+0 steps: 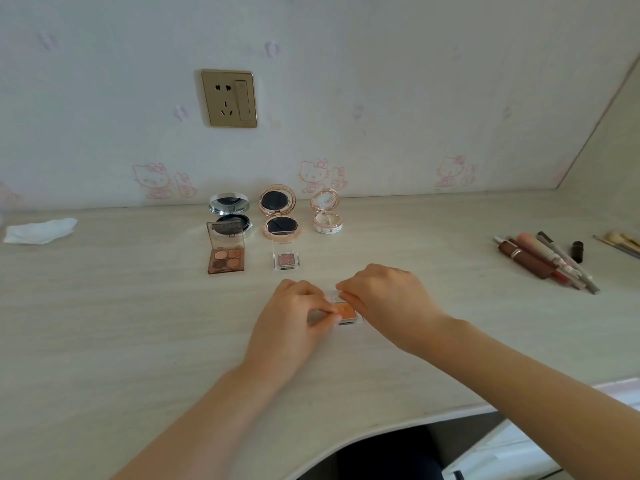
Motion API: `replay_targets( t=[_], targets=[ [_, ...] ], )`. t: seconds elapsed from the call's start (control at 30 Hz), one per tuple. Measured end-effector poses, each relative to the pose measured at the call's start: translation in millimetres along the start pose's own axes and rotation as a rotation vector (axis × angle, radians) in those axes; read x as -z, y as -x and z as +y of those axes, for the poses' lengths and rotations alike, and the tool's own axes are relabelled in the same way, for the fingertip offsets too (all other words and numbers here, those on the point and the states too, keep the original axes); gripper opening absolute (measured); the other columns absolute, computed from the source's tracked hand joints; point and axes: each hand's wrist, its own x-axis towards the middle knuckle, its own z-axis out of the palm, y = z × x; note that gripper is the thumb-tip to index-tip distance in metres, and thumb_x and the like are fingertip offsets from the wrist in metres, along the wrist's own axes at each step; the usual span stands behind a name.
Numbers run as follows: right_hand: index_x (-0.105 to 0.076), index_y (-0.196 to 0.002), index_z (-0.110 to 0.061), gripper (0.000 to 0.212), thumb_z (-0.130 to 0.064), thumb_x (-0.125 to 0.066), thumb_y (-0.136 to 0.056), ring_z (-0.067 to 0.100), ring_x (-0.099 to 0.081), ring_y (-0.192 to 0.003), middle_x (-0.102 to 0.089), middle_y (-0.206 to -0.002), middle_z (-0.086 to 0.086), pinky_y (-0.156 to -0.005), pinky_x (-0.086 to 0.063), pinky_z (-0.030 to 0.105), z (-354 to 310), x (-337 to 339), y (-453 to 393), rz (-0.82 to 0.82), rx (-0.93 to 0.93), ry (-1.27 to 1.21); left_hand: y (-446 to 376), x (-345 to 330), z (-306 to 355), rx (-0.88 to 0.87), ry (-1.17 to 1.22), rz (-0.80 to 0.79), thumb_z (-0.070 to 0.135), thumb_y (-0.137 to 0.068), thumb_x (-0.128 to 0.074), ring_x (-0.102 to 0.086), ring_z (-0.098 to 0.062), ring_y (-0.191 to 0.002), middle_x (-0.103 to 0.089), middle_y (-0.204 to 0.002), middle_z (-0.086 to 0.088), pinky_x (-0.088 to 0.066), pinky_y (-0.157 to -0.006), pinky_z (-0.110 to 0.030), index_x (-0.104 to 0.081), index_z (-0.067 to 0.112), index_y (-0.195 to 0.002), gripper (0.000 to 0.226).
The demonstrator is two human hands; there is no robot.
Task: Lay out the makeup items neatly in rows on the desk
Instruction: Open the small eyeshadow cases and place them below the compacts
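An orange pan (343, 309) in a clear case lies on the desk (138, 323) near the front centre, between both hands. The left hand (291, 317) pinches its left side with curled fingers and thumb. The right hand (384, 299) pinches its upper right edge, where a clear lid appears to be partly raised; the exact lid angle cannot be told. Each grip is closed on the pan, fingers bent, with no other item held. Behind the pan stands a second row: a brown quad palette (225, 259) on the left and a clear single pink shadow (286, 259) to its right, both with lids upright. Behind these, near the wall, is a back row of three open round compacts: a silver compact (230, 214), a rose-gold compact (280, 216) and a small white floral compact (327, 216), set apart from each other. At the right side of the desk, well apart from the rows, lies a loose cluster of tubes and pencils (543, 261), a dark cap (577, 251) and brushes (620, 241). A crumpled tissue (40, 231) lies at the far left. A gold socket (229, 98) is mounted on the wall above.
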Motion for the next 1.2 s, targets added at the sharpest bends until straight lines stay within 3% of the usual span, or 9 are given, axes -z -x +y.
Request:
replay_targets(
  t=[0.23, 0.33, 0.43, 0.63, 0.9, 1.03, 1.2],
  targets=[
    [-0.059, -0.091, -0.017, 0.033, -0.034, -0.033, -0.102, 0.024, -0.055, -0.089, -0.062, -0.092, 0.001, -0.067, -0.042, 0.032, 2, 4, -10, -0.108, -0.044, -0.069, 0, 1, -1, 0.004, -0.017, -0.023, 0.034, -0.07, -0.081, -0.05, -0.003, -0.097, -0.068, -0.091, 0.018, -0.039, -0.079, -0.015, -0.077, 0.025, -0.082, 0.016],
    [-0.064, -0.091, -0.018, 0.031, -0.033, -0.039, -0.101, 0.027, -0.054, -0.081, -0.061, -0.084, 0.004, -0.071, -0.048, 0.036, 5, 9, -17, -0.146, -0.087, -0.217, 0, 2, -2, 0.01, -0.026, -0.032, 0.032, -0.07, -0.082, -0.051, -0.005, -0.099, -0.069, -0.092, 0.019, -0.042, -0.081, -0.02, -0.077, 0.024, -0.082, 0.016],
    [-0.07, -0.101, -0.015, 0.03, -0.03, -0.043, -0.1, 0.024, -0.058, -0.087, -0.069, -0.092, 0.004, -0.079, -0.049, 0.038, 8, 13, -23, -0.183, -0.076, -0.296, 0, 2, 0, 0.008, -0.028, -0.019, 0.03, -0.069, -0.083, -0.053, -0.007, -0.098, -0.07, -0.092, 0.017, -0.044, -0.081, -0.023, -0.077, 0.023, -0.083, 0.016],
    [-0.071, -0.089, -0.009, 0.031, -0.026, -0.048, -0.098, 0.019, -0.061, -0.08, -0.07, -0.084, -0.003, -0.079, -0.048, 0.035, 16, 13, -32, -0.212, -0.056, -0.395, 2, 2, 1, 0.007, -0.027, -0.012, 0.027, -0.07, -0.082, -0.056, -0.01, -0.096, -0.071, -0.09, 0.014, -0.047, -0.079, -0.029, -0.077, 0.021, -0.083, 0.015],
    [-0.073, -0.101, -0.016, 0.025, -0.028, -0.051, -0.097, 0.014, -0.064, -0.083, -0.073, -0.09, -0.006, -0.081, -0.04, 0.017, 21, 4, -31, -0.171, -0.052, -0.48, 1, 2, 3, 0.015, -0.025, -0.018, 0.026, -0.072, -0.081, -0.055, -0.013, -0.095, -0.071, -0.09, 0.01, -0.044, -0.081, -0.029, -0.077, 0.019, -0.084, 0.014],
    [-0.065, -0.119, -0.022, 0.028, -0.027, -0.052, -0.095, 0.007, -0.061, -0.092, -0.07, -0.105, -0.006, -0.081, -0.04, 0.013, 19, -6, -16, -0.08, -0.189, -0.588, 2, 3, 5, 0.019, -0.004, -0.028, 0.022, -0.074, -0.08, -0.056, -0.015, -0.093, -0.07, -0.09, 0.009, -0.043, -0.08, -0.027, -0.076, 0.019, -0.085, 0.012],
    [-0.052, -0.132, -0.014, 0.04, -0.019, -0.056, -0.093, 0.014, -0.058, -0.107, -0.063, -0.115, -0.002, -0.093, -0.042, 0.021, 11, -19, 11, 0.058, -0.315, -0.657, 3, 4, 6, 0.02, 0.007, -0.036, 0.023, -0.076, -0.077, -0.055, -0.014, -0.09, -0.068, -0.089, 0.01, -0.044, -0.079, -0.03, -0.076, 0.022, -0.088, 0.012]
  ],
)
